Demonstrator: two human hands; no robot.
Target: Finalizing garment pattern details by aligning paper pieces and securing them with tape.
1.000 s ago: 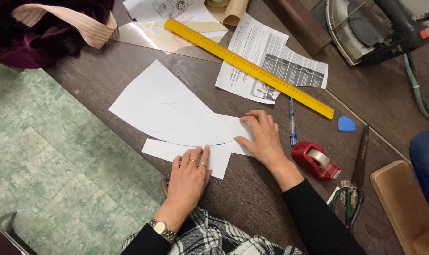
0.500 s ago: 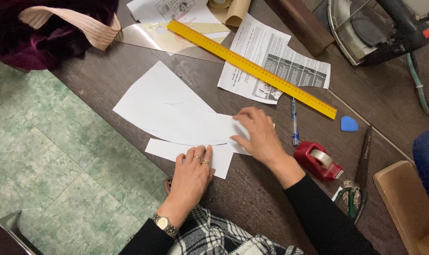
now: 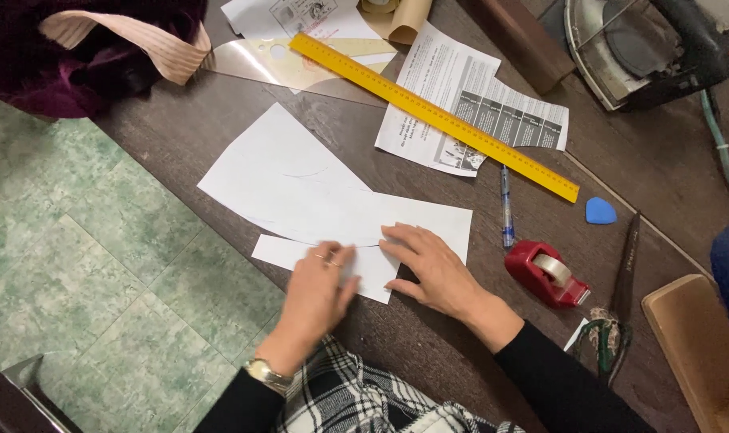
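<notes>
Two white paper pieces lie on the dark wooden table (image 3: 220, 132). The large curved sheet (image 3: 300, 188) overlaps a narrower strip (image 3: 288, 252) near the table's front edge. My left hand (image 3: 320, 289) lies flat on the strip, fingers spread, with rings and a wristwatch. My right hand (image 3: 432, 269) presses flat on the right part of the large sheet, fingers apart. Neither hand grips anything.
A red tape dispenser (image 3: 545, 273) sits right of my right hand, with a blue pen (image 3: 506, 204) and blue chalk (image 3: 600, 211) nearby. A long yellow ruler (image 3: 432, 116) crosses a printed leaflet (image 3: 468, 100). Scissors (image 3: 613, 321), an iron (image 3: 637, 48) and purple fabric (image 3: 68, 48) lie around.
My right hand slid back along the large sheet toward me, uncovering its right end. My left hand stayed on the strip.
</notes>
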